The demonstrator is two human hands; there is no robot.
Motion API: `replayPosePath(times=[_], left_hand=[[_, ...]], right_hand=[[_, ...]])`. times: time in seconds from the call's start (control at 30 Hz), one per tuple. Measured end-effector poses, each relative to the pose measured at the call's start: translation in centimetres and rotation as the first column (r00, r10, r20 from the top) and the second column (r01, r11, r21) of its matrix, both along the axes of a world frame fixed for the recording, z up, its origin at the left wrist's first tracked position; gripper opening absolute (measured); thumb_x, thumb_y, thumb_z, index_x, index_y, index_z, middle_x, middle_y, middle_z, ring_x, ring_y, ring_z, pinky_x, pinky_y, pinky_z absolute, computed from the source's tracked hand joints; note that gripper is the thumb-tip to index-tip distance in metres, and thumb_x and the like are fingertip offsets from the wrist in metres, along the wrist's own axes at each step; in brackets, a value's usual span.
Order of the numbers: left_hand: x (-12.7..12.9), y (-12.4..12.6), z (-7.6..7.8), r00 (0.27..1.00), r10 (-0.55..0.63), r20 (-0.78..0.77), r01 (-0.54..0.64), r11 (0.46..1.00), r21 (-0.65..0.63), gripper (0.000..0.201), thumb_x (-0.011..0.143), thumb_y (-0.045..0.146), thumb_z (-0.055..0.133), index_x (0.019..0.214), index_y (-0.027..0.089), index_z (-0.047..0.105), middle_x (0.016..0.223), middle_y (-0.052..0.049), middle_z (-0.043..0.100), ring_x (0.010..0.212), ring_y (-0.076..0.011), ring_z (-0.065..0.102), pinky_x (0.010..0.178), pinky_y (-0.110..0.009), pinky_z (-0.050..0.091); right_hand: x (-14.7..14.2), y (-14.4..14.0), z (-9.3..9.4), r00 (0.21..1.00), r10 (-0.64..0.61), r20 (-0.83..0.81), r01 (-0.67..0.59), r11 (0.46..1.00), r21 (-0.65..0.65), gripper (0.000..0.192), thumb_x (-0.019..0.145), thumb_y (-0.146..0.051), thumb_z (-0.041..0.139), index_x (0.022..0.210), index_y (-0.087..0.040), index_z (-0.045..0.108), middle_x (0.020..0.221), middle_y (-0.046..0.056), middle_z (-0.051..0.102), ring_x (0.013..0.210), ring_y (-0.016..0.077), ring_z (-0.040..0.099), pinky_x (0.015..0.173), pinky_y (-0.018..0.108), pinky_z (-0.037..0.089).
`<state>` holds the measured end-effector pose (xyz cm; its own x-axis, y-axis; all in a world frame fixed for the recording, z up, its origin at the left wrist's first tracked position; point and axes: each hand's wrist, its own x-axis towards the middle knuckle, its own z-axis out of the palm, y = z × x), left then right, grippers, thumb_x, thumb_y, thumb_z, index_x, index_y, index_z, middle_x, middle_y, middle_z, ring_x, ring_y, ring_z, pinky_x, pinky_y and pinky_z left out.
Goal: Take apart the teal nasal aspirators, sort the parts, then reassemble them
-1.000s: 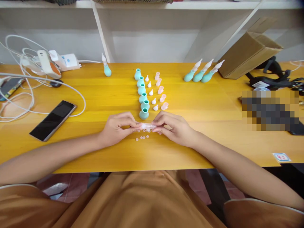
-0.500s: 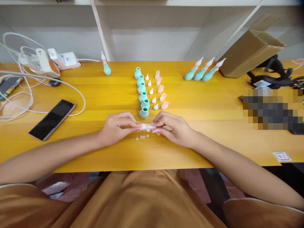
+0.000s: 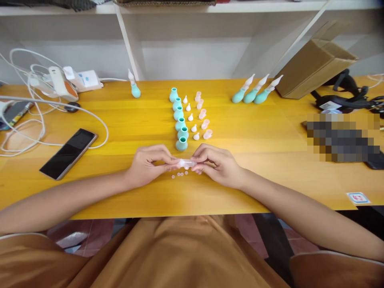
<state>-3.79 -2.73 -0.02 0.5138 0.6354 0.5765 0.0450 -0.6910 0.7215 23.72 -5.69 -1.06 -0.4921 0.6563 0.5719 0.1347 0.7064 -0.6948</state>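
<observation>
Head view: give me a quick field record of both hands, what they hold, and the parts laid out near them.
left hand: pinches one end of the clear piece
right hand: pinches the other end
discs: small, loose on the table, just below the hands
teal bulbs: a row of six, beyond the hands
white tips: a row beside the bulbs
pink caps: the next row to the right
phone: on the left, face up

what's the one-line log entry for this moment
left hand: pinching clear tube | right hand: pinching same tube | beads: on table below
</observation>
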Motion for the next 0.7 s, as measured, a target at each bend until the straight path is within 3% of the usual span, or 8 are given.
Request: replayPosePath(times=[0.43,0.57,0.7], left_hand=[[-0.2,0.1,-0.3,0.999,-0.001,-0.033,0.001,1.0,0.013,0.006,0.094,0.027,0.088,0.093,0.021,0.087,0.086,-0.004,0.082,0.07,-0.0125,0.076,0.064,-0.022,0.06],[0.0,0.5,-0.3,0.999,0.028,-0.017,-0.027,0.999,0.021,0.007,0.097,0.027,0.085,0.1,0.021,0.084,0.094,-0.006,0.083,0.082,-0.0154,0.078,0.076,-0.027,0.063],[0.2,0.5,-0.3,0.998,-0.008,-0.055,0.006,1.0,-0.027,0.021,0.096,0.032,0.085,0.113,0.021,0.079,0.103,-0.007,0.082,0.092,-0.0179,0.079,0.084,-0.029,0.063]], right_hand=[[-0.1,0.1,-0.2,1.0,-0.001,0.028,0.001,1.0,0.026,0.009,0.105,-0.02,0.075,0.106,-0.021,0.067,0.103,0.006,0.071,0.078,0.0125,0.072,0.064,0.023,0.061],[-0.1,0.4,0.3,0.997,-0.052,0.063,0.046,0.994,0.096,0.01,0.104,-0.021,0.076,0.104,-0.021,0.066,0.101,0.006,0.072,0.085,0.0154,0.073,0.072,0.027,0.061],[-0.5,0.3,0.9,0.994,-0.074,0.077,0.062,0.986,0.156,0.009,0.105,-0.021,0.075,0.106,-0.021,0.066,0.098,0.005,0.072,0.086,0.0161,0.073,0.075,0.028,0.061]])
